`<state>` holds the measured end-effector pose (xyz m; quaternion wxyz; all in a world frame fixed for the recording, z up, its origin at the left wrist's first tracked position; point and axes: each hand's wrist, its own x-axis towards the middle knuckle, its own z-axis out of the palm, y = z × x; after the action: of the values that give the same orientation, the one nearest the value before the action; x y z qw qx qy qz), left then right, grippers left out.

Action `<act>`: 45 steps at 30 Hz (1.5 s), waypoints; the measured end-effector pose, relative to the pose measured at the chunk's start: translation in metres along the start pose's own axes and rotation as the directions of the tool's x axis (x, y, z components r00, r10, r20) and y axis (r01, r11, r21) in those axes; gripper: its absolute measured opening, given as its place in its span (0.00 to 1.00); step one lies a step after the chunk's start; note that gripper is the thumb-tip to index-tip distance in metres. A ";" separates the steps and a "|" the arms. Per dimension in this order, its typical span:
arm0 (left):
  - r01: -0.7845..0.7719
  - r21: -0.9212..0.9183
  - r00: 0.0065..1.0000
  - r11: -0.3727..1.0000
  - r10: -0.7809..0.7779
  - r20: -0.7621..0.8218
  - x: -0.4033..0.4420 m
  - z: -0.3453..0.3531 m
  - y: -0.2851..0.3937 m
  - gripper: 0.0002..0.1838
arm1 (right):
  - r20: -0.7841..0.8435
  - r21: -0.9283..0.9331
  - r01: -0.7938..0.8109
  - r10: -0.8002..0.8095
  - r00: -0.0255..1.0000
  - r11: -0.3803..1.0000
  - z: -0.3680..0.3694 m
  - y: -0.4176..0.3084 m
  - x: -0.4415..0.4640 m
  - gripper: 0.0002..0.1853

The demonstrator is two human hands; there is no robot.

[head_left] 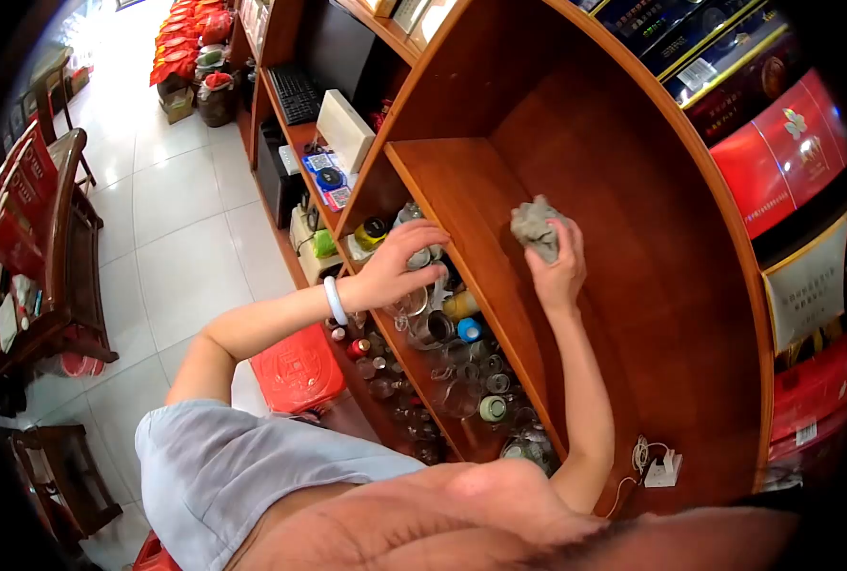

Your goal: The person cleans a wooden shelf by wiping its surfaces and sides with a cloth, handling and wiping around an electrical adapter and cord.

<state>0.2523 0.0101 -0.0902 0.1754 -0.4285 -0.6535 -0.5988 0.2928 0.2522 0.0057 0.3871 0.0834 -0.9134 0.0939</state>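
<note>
A crumpled grey-green cloth (538,228) is in my right hand (558,262), inside the upper cabinet compartment with its reddish-brown back panel. The fingers wrap round the cloth's lower right side. My left hand (399,266) has its fingers apart and holds nothing, near the front edge of the wooden shelf (461,205). A pale bracelet (335,301) circles the left wrist. Below that shelf, glass jars (433,328) and a blue-capped container (469,329) stand close to my left hand.
A white socket block (663,470) with cables lies at the compartment's lower right. Red boxes (785,157) line the right side. A keyboard (293,94) and a cream box (345,130) occupy shelves to the left. A red stool (298,369) stands below.
</note>
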 end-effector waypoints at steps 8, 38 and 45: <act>-0.139 0.302 0.980 0.943 0.087 0.177 0.030 0.020 -0.076 0.20 | 0.318 -0.536 0.121 0.067 0.946 0.836 0.061 0.119 0.043 0.27; -0.261 0.287 0.963 0.922 0.228 0.144 0.025 0.029 -0.095 0.18 | 0.283 0.495 -0.613 0.553 0.784 0.616 -0.088 0.025 -0.049 0.22; -0.155 0.328 0.988 0.932 0.145 0.054 -0.007 0.019 -0.062 0.24 | 0.342 0.319 -0.380 0.268 0.901 0.868 -0.095 -0.069 -0.075 0.23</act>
<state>0.2144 0.0307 -0.1391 0.2805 -0.4501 -0.7128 -0.4589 0.4257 0.2136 0.0233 0.2059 0.0130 -0.9249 0.3193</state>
